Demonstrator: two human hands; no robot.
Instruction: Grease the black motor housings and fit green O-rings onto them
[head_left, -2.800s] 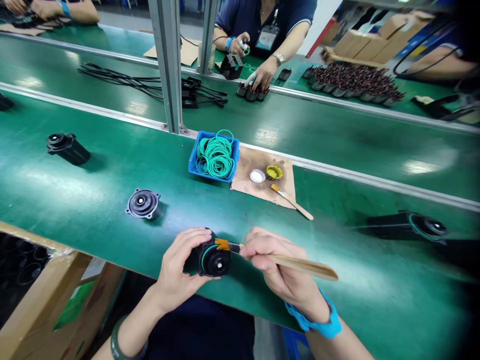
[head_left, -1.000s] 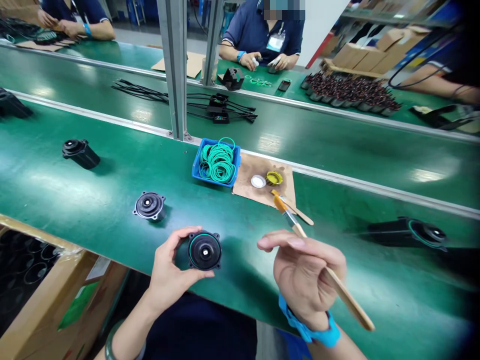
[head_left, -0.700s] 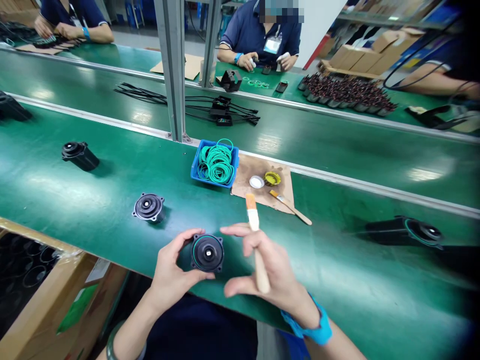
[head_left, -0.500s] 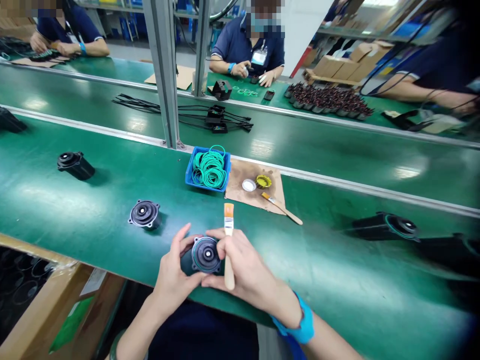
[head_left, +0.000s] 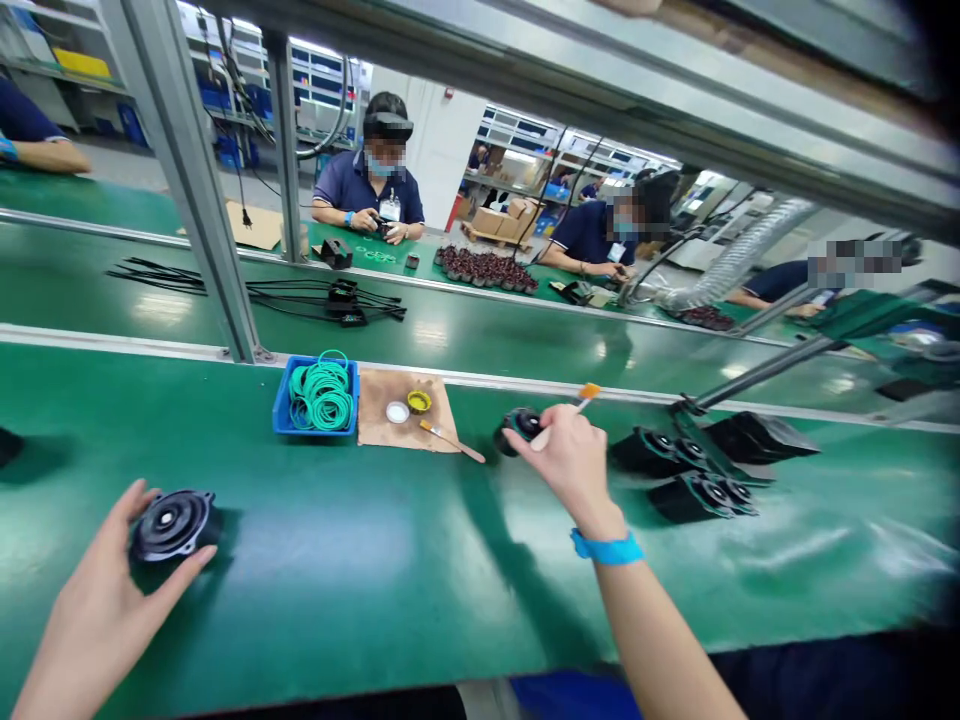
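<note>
At the left, my left hand has its thumb and fingers around a black round housing with no green ring visible on it. My right hand grips another black housing, with a green ring at its rim, right of the cardboard. That same hand also holds a brush, its orange bristles pointing up and right. A second brush lies partly on the cardboard, near a yellow-filled cup and a white cap.
A blue bin holds green rings. Several black housings lie at the right. A metal post rises behind the bin. Black cables lie on the far strip, and people work across the bench.
The view has swung right. My right hand has carried the ringed housing and the brush rightward. My left hand has left that housing and taken hold of another at the left.
</note>
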